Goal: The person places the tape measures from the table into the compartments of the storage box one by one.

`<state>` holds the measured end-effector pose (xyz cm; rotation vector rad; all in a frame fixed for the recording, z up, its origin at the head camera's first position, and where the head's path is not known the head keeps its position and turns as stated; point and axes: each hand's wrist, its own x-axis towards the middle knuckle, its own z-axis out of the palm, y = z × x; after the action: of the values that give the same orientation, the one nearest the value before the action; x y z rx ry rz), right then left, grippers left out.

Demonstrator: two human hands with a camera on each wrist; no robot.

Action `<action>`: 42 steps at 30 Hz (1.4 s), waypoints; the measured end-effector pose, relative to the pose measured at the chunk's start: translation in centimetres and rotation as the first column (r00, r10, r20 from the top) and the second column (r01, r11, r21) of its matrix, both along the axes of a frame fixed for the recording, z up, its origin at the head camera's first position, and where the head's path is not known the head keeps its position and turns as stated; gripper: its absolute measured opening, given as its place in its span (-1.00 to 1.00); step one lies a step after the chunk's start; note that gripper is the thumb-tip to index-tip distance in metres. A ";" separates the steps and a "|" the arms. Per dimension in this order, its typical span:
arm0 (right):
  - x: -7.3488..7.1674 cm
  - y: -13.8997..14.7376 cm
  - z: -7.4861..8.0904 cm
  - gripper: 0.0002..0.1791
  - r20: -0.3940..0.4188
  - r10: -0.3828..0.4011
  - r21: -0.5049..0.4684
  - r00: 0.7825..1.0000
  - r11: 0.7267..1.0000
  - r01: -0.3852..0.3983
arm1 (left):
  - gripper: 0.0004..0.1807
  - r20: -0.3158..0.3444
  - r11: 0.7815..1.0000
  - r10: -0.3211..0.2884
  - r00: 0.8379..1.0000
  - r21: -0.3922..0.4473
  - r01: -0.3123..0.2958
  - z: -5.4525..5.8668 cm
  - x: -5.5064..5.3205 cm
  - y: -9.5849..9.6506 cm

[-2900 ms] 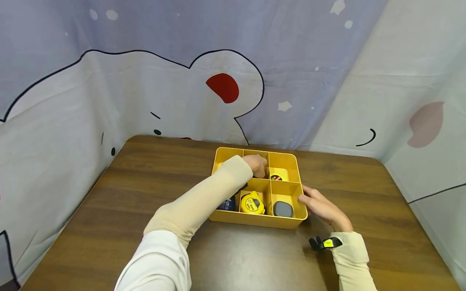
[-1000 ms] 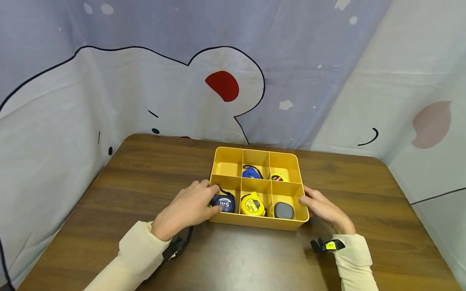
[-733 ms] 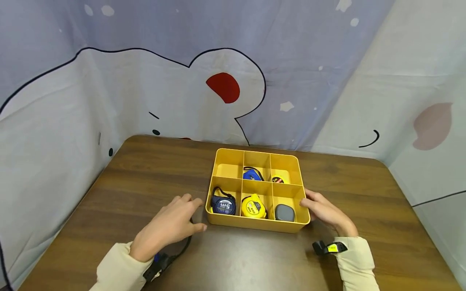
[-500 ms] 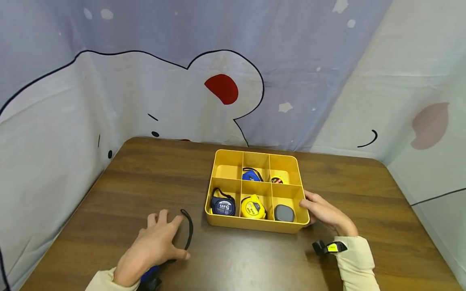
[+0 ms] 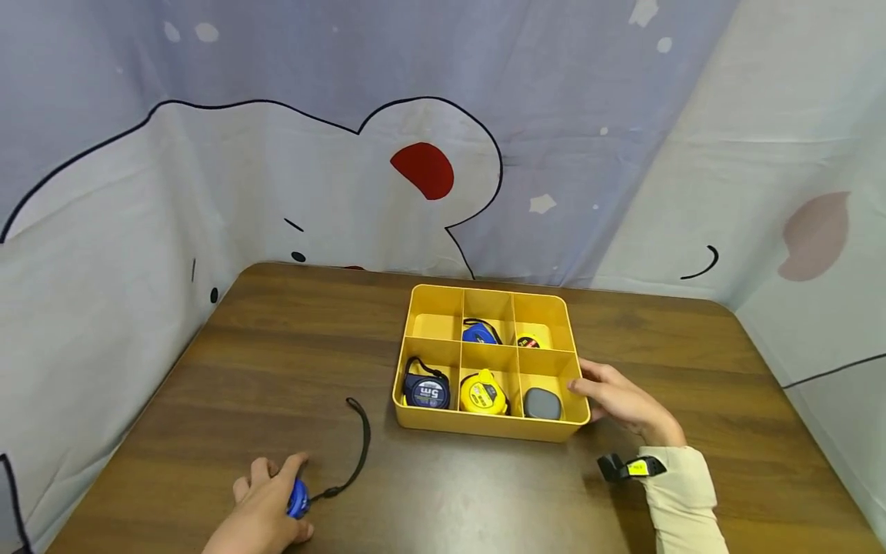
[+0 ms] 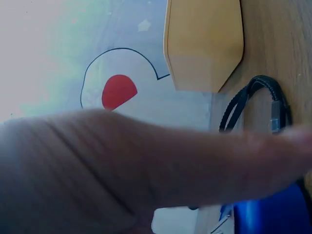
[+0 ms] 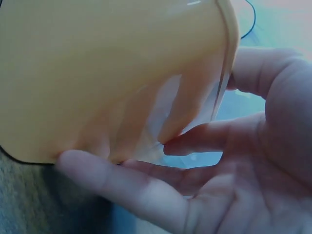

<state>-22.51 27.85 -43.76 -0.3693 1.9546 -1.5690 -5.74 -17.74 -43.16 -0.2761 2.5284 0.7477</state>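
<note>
A blue tape measure (image 5: 298, 499) lies on the wooden table at the front left, its black wrist strap (image 5: 363, 446) looping away to the right. My left hand (image 5: 259, 508) reaches round it, index finger beyond it and thumb on its near side, spread apart. In the left wrist view the thumb crosses in front of the blue case (image 6: 270, 214). To the right stands a yellow divided box (image 5: 477, 425). My right hand (image 5: 626, 404) holds its right end, thumb at the rim and fingers against the outer wall (image 7: 107, 63).
Inside the box are a dark blue 5m tape measure (image 5: 427, 391), a yellow tape measure (image 5: 484, 393), a grey rounded-square thing (image 5: 542, 404), a blue tape measure (image 5: 479, 332) and a partly hidden yellow one (image 5: 529, 341). A patterned curtain (image 5: 332, 177) hangs behind the table.
My left hand has drawn back from the box's back middle compartment, where a blue tape measure now shows, to the blue tape measure at the front left. My right hand stays at the box.
</note>
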 end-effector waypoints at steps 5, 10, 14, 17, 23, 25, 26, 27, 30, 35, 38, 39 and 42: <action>-0.1 0.5 0.3 -0.27 0.003 -0.032 -0.021 0.999 0.999 0.032 | -0.23 -0.043 0.998 -0.005 0.999 -0.058 0.002 -0.1 -0.2 0.0; 0.0 0.4 0.7 -0.20 -0.038 -0.076 0.007 0.996 0.997 0.076 | -0.37 -0.103 0.994 -0.008 0.995 -0.107 -0.003 -0.1 -0.1 0.0; 0.2 0.2 1.1 -0.17 -0.073 -0.067 0.051 0.995 0.996 0.071 | -0.43 -0.187 0.992 -0.029 0.982 -0.125 0.006 0.1 0.1 -0.1; 0.3 0.3 1.5 -0.12 -0.088 -0.026 0.069 0.996 0.997 0.032 | -0.43 -0.231 0.992 -0.033 0.972 -0.130 0.003 0.3 0.1 -0.2; 0.5 0.8 2.0 -0.09 -0.113 0.040 0.074 0.993 0.997 -0.032 | -0.38 -0.262 0.997 0.009 0.965 -0.068 -0.028 1.2 -0.8 -0.3; 0.6 0.9 2.1 -0.08 -0.123 0.068 0.072 0.990 0.996 -0.060 | -0.36 -0.284 0.998 0.028 0.958 -0.048 -0.043 1.6 -1.1 -0.3; 0.6 0.9 2.1 -0.08 -0.127 0.081 0.075 0.989 0.995 -0.072 | -0.36 -0.296 0.998 0.037 0.954 -0.040 -0.051 1.8 -1.3 -0.3; 0.7 0.9 2.1 -0.08 -0.134 0.096 0.073 0.986 0.994 -0.086 | -0.36 -0.308 0.998 0.045 0.950 -0.034 -0.058 2.0 -1.5 -0.2; 0.7 1.0 2.3 -0.07 -0.140 0.125 0.062 0.982 0.991 -0.117 | -0.35 -0.361 0.996 0.062 0.931 -0.032 -0.078 2.8 -2.1 0.0; 0.7 1.0 2.4 -0.08 -0.118 0.131 0.041 0.984 0.991 -0.127 | -0.34 -0.425 0.995 0.078 0.902 -0.025 -0.098 4.3 -3.5 0.8; 0.8 1.0 2.4 -0.08 -0.091 0.122 0.031 0.988 0.992 -0.120 | -0.34 -0.443 0.996 0.075 0.893 -0.014 -0.091 5.1 -4.3 1.4; 0.8 1.0 2.4 -0.08 -0.089 0.123 0.030 0.988 0.992 -0.120 | -0.33 -0.451 0.996 0.069 0.890 -0.015 -0.084 5.4 -4.5 1.5; 0.8 1.0 2.4 -0.08 -0.079 0.113 0.022 0.990 0.994 -0.111 | -0.33 -0.471 0.998 0.043 0.881 -0.017 -0.058 6.2 -5.0 2.0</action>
<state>-21.75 28.83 -41.32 -0.5329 1.9709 -1.4853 -10.79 -15.75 -36.96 -0.1863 3.0034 0.8838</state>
